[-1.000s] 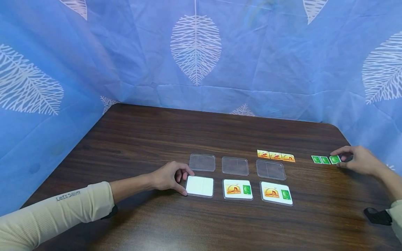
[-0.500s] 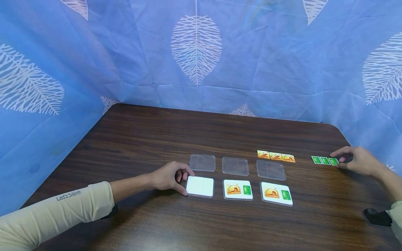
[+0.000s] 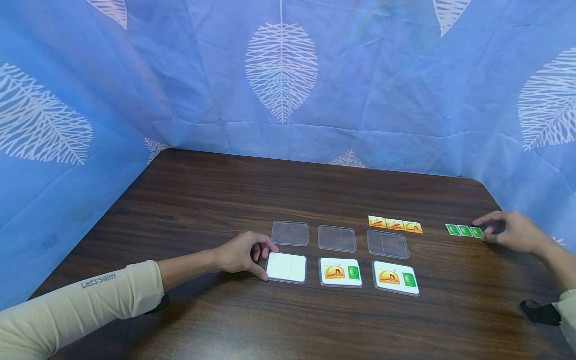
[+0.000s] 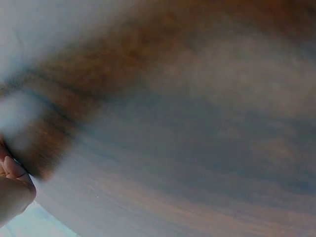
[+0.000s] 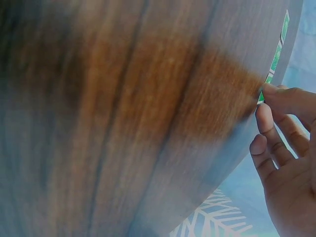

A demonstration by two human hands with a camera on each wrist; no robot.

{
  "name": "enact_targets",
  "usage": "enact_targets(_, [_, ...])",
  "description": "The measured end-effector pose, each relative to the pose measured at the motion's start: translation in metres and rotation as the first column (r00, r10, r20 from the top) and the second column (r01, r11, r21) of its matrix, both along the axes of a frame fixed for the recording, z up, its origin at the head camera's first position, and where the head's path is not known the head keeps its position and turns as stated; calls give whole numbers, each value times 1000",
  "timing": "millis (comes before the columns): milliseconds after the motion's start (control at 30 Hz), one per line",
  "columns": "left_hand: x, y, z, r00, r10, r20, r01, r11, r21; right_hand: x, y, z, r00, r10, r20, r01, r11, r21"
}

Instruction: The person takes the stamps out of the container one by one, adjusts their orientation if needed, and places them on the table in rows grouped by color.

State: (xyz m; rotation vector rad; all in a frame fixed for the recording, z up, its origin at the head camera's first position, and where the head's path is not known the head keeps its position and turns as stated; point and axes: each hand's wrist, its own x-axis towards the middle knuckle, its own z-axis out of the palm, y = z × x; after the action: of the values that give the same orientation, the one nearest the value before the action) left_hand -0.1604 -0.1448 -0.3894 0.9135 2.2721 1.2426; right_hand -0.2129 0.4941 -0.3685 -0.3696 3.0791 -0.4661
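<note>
My left hand (image 3: 247, 254) holds the left side of a clear flat case (image 3: 286, 267) with a white insert, thumb at the near corner and index finger at the far one. At the far right, my right hand (image 3: 515, 231) has thumb and index finger on the edges of a green stamp (image 3: 476, 232), the rightmost of three in a row. In the right wrist view the thumb (image 5: 273, 98) overlaps this stamp's end of the row. Two cases, a middle one (image 3: 340, 281) and a right one (image 3: 396, 289), each contain an orange stamp and a green stamp on white.
Behind the cases lie three clear lids, the left (image 3: 290, 233), middle (image 3: 337, 238) and right (image 3: 388, 244). Three orange stamps (image 3: 395, 224) form a row farther back. The dark wooden table (image 3: 216, 190) ends at a blue leaf-patterned curtain (image 3: 189, 75).
My right hand has brought the rightmost green stamp down and left, flush with the other two in its row. The left hand stays in place on the case.
</note>
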Motion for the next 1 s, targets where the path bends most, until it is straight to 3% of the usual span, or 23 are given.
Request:
enact_targets(533, [0,4,5,1000,-14,-25,13,999,-33,6,-6,12,999,14,-28,-14,1000,20])
enact_targets(633, [-1,7,6,997,-16,-78,12,999,-51,8,-15,13,996,42,-73,-41,999,14])
enact_targets(767, [0,16,11,983,24,-181,-42,994,-99,11,-29,15,989,97,-110,-106,991,-86])
enact_targets(900, [1,32,19,966,38,-255,-68,992,-110,13,-47,16,973,174,-154,-202,961,-190])
enact_targets(1000, [2,46,24,962,20,-271,-51,993,-107,14,-65,16,955,231,-184,-266,944,-196])
